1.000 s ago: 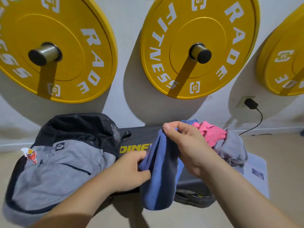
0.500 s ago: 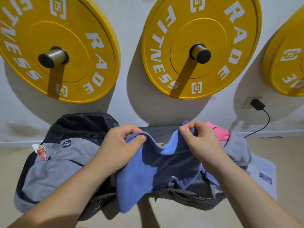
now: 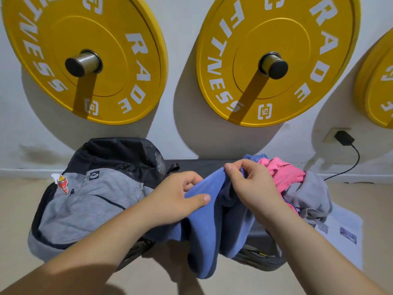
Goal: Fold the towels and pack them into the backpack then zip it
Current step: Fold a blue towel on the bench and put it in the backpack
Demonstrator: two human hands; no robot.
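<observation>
A blue towel (image 3: pixel 204 235) hangs in folds over the front of a dark bench (image 3: pixel 197 165). My left hand (image 3: pixel 176 196) grips its upper left edge, thumb laid across the cloth. My right hand (image 3: pixel 253 188) pinches the top edge just to the right, fingers curled. The two hands are close together. A grey and black backpack (image 3: pixel 85 201) lies on its side to the left, its dark top toward the wall. Behind my right hand a pink towel (image 3: pixel 282 175) and a grey towel (image 3: pixel 308 194) sit in a heap.
Yellow weight plates (image 3: pixel 274 60) hang on pegs on the white wall above. A black charger (image 3: pixel 343 138) is plugged into a wall socket at right, its cable trailing down. A white sheet (image 3: pixel 344 231) lies on the beige floor at right.
My hands have come closer together, so the blue towel, spread wide half a second ago, now bunches into hanging folds. The view has shifted slightly.
</observation>
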